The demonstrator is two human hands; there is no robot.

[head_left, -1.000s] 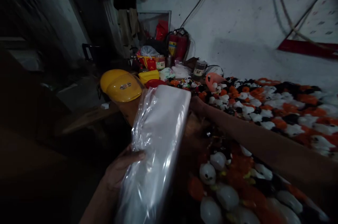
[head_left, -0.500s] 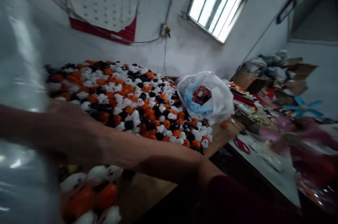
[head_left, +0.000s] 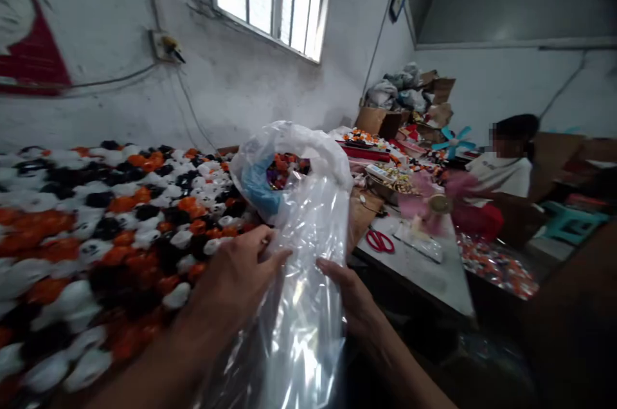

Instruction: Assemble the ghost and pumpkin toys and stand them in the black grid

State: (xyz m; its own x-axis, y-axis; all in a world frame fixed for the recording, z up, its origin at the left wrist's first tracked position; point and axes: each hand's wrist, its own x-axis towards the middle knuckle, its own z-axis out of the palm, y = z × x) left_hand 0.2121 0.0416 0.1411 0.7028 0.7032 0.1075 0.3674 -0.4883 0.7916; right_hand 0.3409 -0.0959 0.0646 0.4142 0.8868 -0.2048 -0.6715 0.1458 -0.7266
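A long clear plastic bag (head_left: 303,306) hangs upright in front of me, its upper end overlapping the white sack behind. My left hand (head_left: 245,267) is closed on the bag's left edge, the thumb lying across the film. On the other edge my right hand (head_left: 349,290) grips the bag, thumb on the near side and fingers mostly hidden behind it. Beyond the bag stands an open white plastic sack (head_left: 332,155) with a blue lining and small coloured pieces inside. To the left spreads a heap of orange, black and white figures (head_left: 125,229), some with ghost-like faces.
Red-handled scissors (head_left: 380,240) lie on a pale table (head_left: 434,280) at the right. A pink fan (head_left: 438,203), blurred, stands by its far edge. Another person (head_left: 506,164) sits at the far right. Cardboard boxes (head_left: 378,119) and bags are piled at the back.
My view has swung right. The clear bag has come from the left edge to the middle, and both hands are now on it; earlier one arm reached across leftward.
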